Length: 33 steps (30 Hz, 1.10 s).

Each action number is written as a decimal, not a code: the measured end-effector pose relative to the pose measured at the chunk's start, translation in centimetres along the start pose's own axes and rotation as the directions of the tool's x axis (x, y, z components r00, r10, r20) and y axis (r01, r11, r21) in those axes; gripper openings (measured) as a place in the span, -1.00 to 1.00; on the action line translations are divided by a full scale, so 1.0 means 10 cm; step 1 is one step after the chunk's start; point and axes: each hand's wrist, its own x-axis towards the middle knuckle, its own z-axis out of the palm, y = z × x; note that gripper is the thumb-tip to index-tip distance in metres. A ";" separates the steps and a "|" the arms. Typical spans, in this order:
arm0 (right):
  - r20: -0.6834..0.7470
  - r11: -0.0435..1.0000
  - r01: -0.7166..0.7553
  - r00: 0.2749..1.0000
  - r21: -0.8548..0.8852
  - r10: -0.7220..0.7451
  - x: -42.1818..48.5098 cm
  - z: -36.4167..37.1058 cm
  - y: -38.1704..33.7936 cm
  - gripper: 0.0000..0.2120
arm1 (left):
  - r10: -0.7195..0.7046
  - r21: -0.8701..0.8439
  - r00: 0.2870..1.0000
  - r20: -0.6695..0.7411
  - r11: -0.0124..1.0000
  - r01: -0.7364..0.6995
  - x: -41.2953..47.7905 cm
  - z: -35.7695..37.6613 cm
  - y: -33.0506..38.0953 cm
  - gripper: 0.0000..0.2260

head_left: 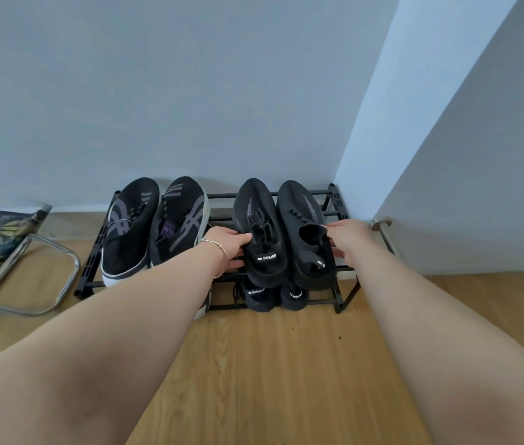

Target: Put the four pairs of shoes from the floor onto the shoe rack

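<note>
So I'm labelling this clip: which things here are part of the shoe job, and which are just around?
Job: shoe rack; all-black pair on top; striped pair beside it; black pair below; left hand; right hand.

Around: metal-framed chair with leaf-print seat; bracelet.

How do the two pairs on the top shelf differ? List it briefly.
The left pair has grey stripes and white soles; the right pair is all black, with a small white-lettered heel tab.
No hand touches the left pair; the left hand and right hand grip the outer sides of the right pair.
Both are dark lace-up sneakers, lying toes toward the wall on the shoe rack.
</note>
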 end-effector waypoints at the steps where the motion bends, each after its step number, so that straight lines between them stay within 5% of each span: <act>1: -0.003 1.000 -0.002 1.000 -0.010 0.002 0.04 0.01 0.01 -0.80 | 0.003 0.002 1.000 -0.003 1.000 -0.003 0.00 0.02 0.01 -0.75; 21: -0.227 0.994 0.014 0.973 -0.109 -0.038 0.27 0.25 -0.05 -0.84 | 0.011 0.219 1.000 -0.016 0.976 -0.008 0.07 -0.03 0.23 -0.76; 25: -0.238 0.963 0.071 0.962 -0.259 -0.135 0.18 0.23 -0.07 -0.77 | 0.021 0.317 0.999 -0.026 0.948 -0.011 0.09 -0.04 0.24 -0.84; 27: -0.275 0.928 0.137 0.931 -0.347 -0.240 0.07 0.23 -0.11 -0.70 | 0.055 0.427 0.998 -0.032 0.904 -0.036 0.10 -0.05 0.28 -0.81; 31: -0.327 0.859 0.289 0.835 -0.423 -0.442 -0.22 0.28 -0.31 -0.68 | 0.320 0.835 0.947 -0.042 0.532 -0.143 -0.20 -0.07 0.53 -0.68; 33: -0.305 0.805 0.341 0.797 -0.486 -0.522 -0.43 0.32 -0.43 -0.68 | 0.399 0.866 0.916 -0.052 0.475 -0.157 -0.32 -0.08 0.62 -0.66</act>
